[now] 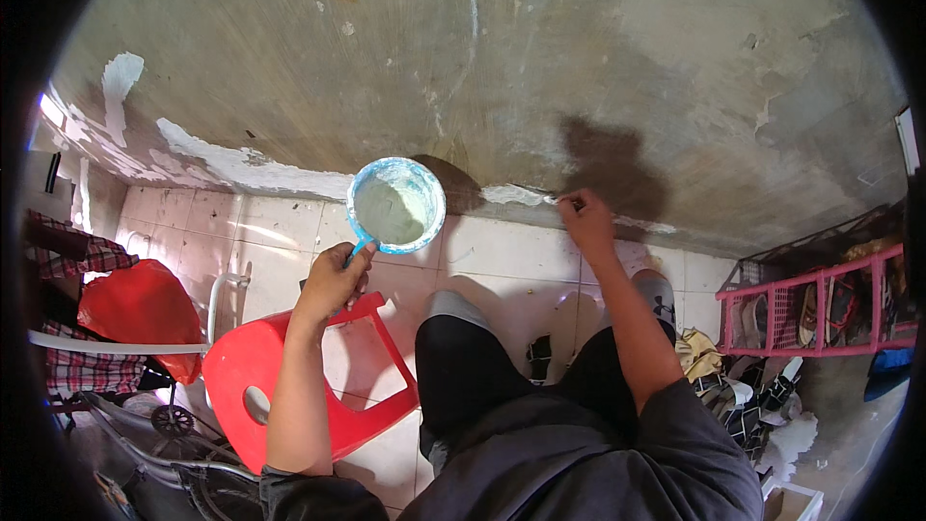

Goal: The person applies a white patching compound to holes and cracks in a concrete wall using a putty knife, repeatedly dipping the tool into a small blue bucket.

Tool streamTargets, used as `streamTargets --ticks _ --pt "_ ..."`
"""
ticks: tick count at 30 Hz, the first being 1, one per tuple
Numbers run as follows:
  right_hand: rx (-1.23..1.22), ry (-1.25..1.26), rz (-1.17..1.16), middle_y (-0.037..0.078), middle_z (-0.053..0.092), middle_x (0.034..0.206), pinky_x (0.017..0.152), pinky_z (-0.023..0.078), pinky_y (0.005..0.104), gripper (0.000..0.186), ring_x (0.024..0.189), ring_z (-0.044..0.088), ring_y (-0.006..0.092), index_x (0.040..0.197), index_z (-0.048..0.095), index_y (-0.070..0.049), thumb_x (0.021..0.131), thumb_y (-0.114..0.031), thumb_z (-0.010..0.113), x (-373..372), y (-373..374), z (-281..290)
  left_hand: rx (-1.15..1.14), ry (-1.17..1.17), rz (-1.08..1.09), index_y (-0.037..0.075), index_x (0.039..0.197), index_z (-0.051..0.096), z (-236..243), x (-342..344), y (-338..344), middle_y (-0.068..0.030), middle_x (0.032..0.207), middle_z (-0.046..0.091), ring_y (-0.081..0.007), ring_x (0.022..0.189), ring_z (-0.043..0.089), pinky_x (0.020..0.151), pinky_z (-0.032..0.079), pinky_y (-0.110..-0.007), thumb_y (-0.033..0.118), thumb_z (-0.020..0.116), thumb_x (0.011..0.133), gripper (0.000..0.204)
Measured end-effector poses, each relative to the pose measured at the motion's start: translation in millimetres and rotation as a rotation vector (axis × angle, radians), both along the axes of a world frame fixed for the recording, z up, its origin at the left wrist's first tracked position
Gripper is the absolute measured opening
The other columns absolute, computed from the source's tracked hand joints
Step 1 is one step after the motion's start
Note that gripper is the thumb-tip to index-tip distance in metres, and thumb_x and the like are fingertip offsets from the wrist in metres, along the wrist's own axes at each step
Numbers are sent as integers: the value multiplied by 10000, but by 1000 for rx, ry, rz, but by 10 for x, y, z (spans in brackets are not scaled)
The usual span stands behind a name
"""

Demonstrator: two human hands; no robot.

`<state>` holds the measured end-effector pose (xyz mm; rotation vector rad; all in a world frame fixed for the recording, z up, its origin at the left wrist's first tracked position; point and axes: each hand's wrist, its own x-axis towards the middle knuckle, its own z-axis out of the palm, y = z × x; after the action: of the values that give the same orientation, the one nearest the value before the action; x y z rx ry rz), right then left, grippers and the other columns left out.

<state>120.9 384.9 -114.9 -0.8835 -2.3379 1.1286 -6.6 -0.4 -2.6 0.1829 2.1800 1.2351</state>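
Note:
My left hand is wrapped round the handle of a blue plastic dipper, holding it up close to the wall. Inside the dipper is a grey-white paste, with more smeared along the inner wall. My right hand is pinched closed at the foot of the grey wall, beside a fresh-looking white patch. Whatever its fingers hold is hidden from view. A longer white strip runs along the wall base to the left.
A red plastic stool lies tipped beside my left arm. Further left are a red bag and a wheeled metal frame. At right stands a pink rack with shoes, near piled items. Pale tiles cover the floor.

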Motion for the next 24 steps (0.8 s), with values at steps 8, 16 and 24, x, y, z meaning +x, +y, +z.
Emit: streamTargets --ticks 8,16,24 --pt "43 15 -5 163 700 781 698 526 363 243 735 690 264 906 707 -37 828 -267 693 -499 -266 -718 11 -10 2 28 787 563 -23 -38 18 -26 579 521 -92 409 435 378 331 -262 429 624 953 439" --pt "-52 38 -3 133 680 726 662 512 328 214 665 647 185 928 714 -24 828 -211 686 -222 -83 -161 -11 13 4 16 798 573 -58 -6 -56 -32 582 531 -94 412 444 382 337 -267 429 622 952 444" --pt "104 -26 2 207 687 843 742 520 439 241 805 668 379 924 688 -35 841 -257 644 -117 -55 -664 5 1 -11 33 775 558 -19 -31 27 -20 576 513 -89 415 434 389 335 -260 426 623 956 437"
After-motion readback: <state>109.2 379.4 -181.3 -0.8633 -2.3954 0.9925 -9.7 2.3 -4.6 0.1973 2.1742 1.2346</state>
